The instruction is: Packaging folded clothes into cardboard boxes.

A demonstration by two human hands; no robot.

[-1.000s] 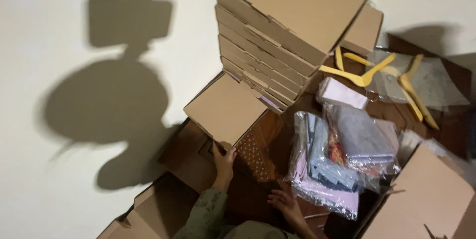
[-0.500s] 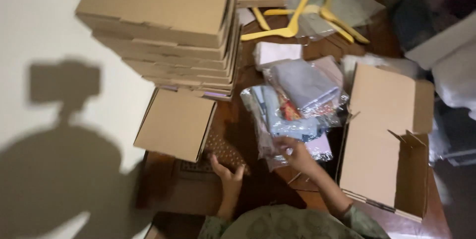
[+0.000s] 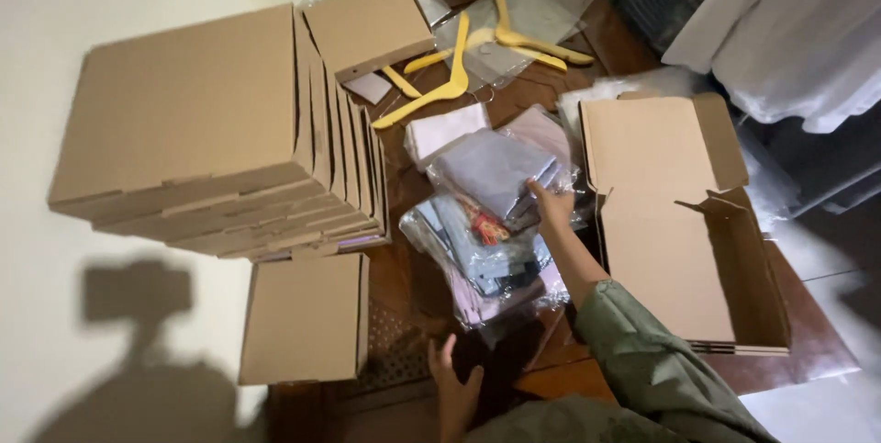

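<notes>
Right hand grasps the top grey garment bag; left hand hovers released; three yellow hangers lie beyond.

Showing matt brown corrugated cardboard across the stacked boxes, surface smooth and dull. Catching glare on glossy clear plastic wrapping the folded cloth packs, crinkling under the right hand. Gleaming faintly on smooth yellow hangers, likely plastic, toward the far edge of the table. Revealing dark polished wood on that tabletop. Lying raw and matt, the open flat carton at the right edge.
</notes>
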